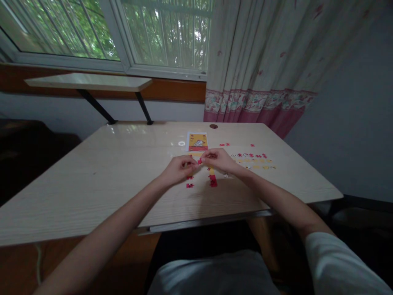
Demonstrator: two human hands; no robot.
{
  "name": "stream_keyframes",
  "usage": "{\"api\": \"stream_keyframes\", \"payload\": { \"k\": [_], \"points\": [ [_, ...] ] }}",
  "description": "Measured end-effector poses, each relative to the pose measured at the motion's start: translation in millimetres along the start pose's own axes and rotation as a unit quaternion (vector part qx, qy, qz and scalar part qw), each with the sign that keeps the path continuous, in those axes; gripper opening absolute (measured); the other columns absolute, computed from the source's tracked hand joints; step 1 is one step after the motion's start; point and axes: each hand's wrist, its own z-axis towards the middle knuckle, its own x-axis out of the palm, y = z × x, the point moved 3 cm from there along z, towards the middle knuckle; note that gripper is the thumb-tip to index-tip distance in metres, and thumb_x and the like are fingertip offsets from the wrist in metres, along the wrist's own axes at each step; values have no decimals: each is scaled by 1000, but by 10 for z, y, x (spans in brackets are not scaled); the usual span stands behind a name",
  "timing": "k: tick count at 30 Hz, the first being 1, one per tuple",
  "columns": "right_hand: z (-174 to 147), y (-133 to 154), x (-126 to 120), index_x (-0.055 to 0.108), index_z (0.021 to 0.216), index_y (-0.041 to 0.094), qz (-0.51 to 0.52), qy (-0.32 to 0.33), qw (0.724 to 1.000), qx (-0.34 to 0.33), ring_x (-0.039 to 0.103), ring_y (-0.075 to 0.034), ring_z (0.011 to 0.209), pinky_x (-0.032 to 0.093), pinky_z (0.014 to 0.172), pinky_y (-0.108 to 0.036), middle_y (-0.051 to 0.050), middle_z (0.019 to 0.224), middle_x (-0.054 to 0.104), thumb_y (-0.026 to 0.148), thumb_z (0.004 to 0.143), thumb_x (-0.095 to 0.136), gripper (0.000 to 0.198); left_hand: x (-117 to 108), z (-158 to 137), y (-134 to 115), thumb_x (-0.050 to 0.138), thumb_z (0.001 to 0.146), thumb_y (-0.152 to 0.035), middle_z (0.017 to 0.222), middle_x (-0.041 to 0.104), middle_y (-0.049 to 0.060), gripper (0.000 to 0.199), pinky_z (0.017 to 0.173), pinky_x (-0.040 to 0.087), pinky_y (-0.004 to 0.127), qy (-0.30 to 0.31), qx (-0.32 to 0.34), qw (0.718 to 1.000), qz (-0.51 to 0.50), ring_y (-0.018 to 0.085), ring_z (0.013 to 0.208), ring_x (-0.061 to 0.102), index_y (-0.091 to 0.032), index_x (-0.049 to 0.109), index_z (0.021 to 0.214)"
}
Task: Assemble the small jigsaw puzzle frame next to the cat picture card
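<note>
My left hand (180,169) and my right hand (220,161) come together above the table, fingertips pinched on a small red jigsaw piece (199,162). Whether it is one piece or two joined is too small to tell. Below my hands, a joined red section (213,180) lies toward the right, and a red piece (190,186) is at the lower left. My fingers partly hide the yellow and red pieces beneath them. Just behind lies a picture card (197,142) with a cartoon animal on yellow and red.
Rows of loose pieces, red (251,155) and yellow (258,161), lie right of my right hand. A few red pieces (224,144) lie farther back. The table (123,176) has a cable hole (213,126) and a raised shelf (92,82) at the back left.
</note>
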Motion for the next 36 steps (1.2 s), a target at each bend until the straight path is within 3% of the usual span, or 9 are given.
{"api": "stream_keyframes", "payload": {
  "k": [5, 8, 14, 24, 28, 30, 32, 36],
  "points": [
    [-35, -53, 53, 67, 82, 14, 4, -21, 1000, -1, 53, -10, 55, 43, 52, -23, -2, 68, 64, 38, 72, 66, 26, 46, 14, 80, 60, 75, -28, 65, 61, 0, 15, 53, 36, 23, -26, -19, 999, -29, 10, 56, 46, -16, 69, 75],
    [-80, 10, 9, 68, 86, 15, -66, -45, 995, -53, 56, -11, 61, 45, 58, -25, -3, 73, 65, 38, 75, 64, 25, 54, 41, 140, 60, 72, -28, 63, 61, 1, 15, 54, 38, 24, -38, -52, 992, -105, 10, 55, 48, -15, 68, 70],
    [-198, 197, -9, 69, 91, 22, -285, -101, 923, -237, 56, -17, 81, 44, 77, -33, -4, 82, 65, 34, 79, 64, 18, 42, 71, 116, 63, 65, -27, 59, 61, 1, 13, 60, 42, 27, -35, -92, 977, -189, 12, 57, 53, -15, 65, 60],
    [-229, 200, 42, 69, 86, 20, -390, -83, 868, -297, 53, -18, 79, 39, 75, -34, -6, 79, 64, 39, 84, 57, 22, 116, 44, 253, 59, 67, -30, 59, 60, 1, 16, 56, 43, 27, -8, -97, 978, -185, 12, 56, 53, -15, 63, 62],
    [-226, 175, 48, 69, 85, 20, -394, -83, 863, -305, 54, -19, 79, 38, 76, -34, -6, 79, 66, 38, 83, 57, 21, -8, 22, 175, 56, 76, -41, 67, 63, 3, 28, 62, 46, 30, 50, -61, 993, -89, 15, 62, 56, -15, 65, 73],
    [-219, 141, 72, 68, 85, 20, -381, -80, 872, -295, 55, -18, 79, 38, 76, -33, -6, 79, 67, 37, 82, 58, 20, -168, -3, 112, 59, 76, -45, 87, 66, 7, 33, 74, 47, 33, 64, -13, 998, 9, 19, 80, 59, -16, 66, 89],
    [-217, 103, 126, 68, 84, 19, -370, -64, 883, -281, 55, -17, 78, 38, 75, -31, -5, 76, 67, 36, 81, 61, 18, -325, -56, 83, 61, 74, -50, 109, 62, 11, 47, 90, 42, 39, 67, 42, 992, 103, 24, 102, 55, -15, 61, 106],
    [-244, 58, 287, 69, 79, 20, -361, -6, 896, -257, 56, -16, 76, 38, 76, -30, -2, 73, 67, 32, 77, 65, 13, -405, -222, 192, 60, 70, -63, 129, 49, 17, 76, 98, 36, 46, 109, 47, 972, 202, 31, 118, 44, -15, 46, 128]
  ]
}}
